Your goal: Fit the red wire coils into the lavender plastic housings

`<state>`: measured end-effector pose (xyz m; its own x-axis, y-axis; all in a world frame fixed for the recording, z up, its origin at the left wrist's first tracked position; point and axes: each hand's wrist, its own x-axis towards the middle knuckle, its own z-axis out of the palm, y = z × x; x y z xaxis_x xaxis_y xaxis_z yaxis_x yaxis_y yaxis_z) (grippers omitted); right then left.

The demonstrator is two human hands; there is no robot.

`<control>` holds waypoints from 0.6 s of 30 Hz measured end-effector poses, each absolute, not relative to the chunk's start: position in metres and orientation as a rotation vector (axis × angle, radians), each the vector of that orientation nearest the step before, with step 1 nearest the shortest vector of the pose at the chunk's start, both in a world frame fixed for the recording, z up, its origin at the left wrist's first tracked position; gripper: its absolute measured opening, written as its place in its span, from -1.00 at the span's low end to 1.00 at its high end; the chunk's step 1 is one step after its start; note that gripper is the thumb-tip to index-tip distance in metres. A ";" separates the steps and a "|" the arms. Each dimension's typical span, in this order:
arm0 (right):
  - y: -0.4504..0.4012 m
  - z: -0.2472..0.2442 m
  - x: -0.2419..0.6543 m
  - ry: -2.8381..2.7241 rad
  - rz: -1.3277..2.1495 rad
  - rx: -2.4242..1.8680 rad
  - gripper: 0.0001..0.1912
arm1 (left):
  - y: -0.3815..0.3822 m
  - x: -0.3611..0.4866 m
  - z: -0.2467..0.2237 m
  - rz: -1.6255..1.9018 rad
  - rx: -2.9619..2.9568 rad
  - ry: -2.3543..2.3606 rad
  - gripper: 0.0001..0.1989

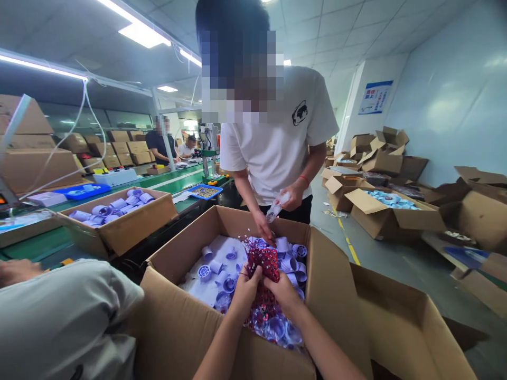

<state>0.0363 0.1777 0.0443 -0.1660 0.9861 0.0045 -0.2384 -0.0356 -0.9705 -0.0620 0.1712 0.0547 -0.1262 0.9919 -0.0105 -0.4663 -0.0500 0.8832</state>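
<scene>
My left hand [246, 289] and my right hand [285, 293] close from both sides on a red bundle with pale specks [263, 264]. Thin strands with white tips stick out at its upper left, and more red material hangs below my fingers; its exact kind is unclear. Both hands are above an open cardboard box [190, 237]. Purple plastic cup-like parts [217, 266] lie in the box, several wrapped in clear plastic [277, 328] near my wrists.
Across the box stands a person in a white shirt [269, 153], one hand reaching in, the other holding clear plastic [277, 203]. At left are a person's grey sleeve [67, 316] and another carton of purple parts [130, 224]. Cartons [380, 211] line the right side.
</scene>
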 end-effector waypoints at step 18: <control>0.176 0.042 0.036 -1.117 1.516 -0.889 -0.61 | 0.164 -0.065 0.058 1.419 0.771 0.948 -0.52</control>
